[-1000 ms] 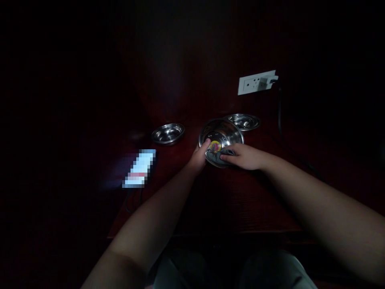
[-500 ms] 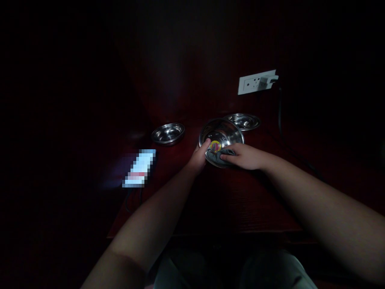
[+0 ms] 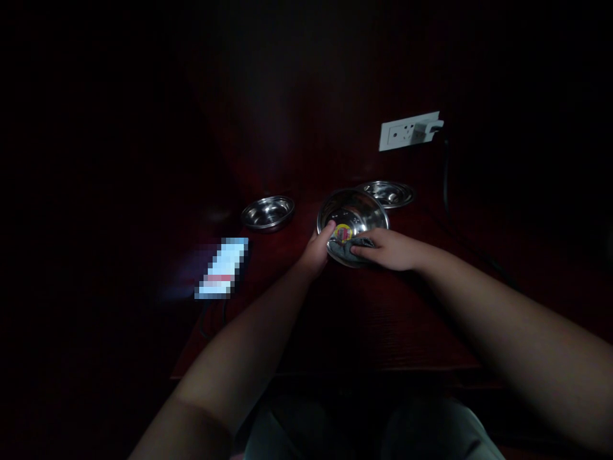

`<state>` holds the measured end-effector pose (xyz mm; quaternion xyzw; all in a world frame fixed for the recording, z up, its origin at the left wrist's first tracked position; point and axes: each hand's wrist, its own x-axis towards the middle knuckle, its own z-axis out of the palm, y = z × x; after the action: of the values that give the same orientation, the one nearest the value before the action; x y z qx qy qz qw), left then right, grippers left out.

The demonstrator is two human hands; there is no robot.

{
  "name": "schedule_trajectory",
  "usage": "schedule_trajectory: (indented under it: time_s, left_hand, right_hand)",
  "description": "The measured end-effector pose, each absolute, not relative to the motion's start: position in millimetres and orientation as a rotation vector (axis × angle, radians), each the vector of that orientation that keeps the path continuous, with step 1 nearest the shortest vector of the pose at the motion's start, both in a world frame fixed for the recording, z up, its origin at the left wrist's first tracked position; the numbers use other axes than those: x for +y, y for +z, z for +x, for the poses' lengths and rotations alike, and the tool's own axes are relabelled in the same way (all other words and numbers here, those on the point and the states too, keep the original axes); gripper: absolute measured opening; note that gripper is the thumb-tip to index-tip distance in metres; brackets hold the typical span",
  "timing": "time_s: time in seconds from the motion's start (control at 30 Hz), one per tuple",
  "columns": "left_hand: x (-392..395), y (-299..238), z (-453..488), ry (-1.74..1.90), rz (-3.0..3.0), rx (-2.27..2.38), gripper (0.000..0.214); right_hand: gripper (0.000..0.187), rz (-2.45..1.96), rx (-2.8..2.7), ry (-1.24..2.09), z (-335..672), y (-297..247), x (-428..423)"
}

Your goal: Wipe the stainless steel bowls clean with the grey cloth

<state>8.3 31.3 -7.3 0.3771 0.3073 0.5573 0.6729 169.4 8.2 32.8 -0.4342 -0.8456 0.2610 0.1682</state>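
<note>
A shiny metal bowl, tilted toward me, has a round yellow and red sticker inside it. My left hand grips its left rim, thumb over the inside, with the other fingers mostly hidden behind. Inside the near wall my right hand is closed on a grey cloth, pressed against the metal just below the sticker. Behind the bowl's right side lies a shallow metal dish, partly covered by it. Another metal bowl stands upright to the left.
A lit phone, its screen blurred, lies at the left of the dark red table, with a cable below it. On the wall, a white socket plate holds a plug, whose black cord hangs down at the right.
</note>
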Motion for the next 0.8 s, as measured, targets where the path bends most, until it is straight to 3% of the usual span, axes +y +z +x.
schedule_trajectory:
  time_s: [0.8]
  left_hand:
    - [31.0, -7.2, 8.0, 1.244, 0.839, 0.703, 0.044]
  right_hand:
    - [0.031, -1.245, -2.427, 0.722, 168.8, 34.0, 7.5]
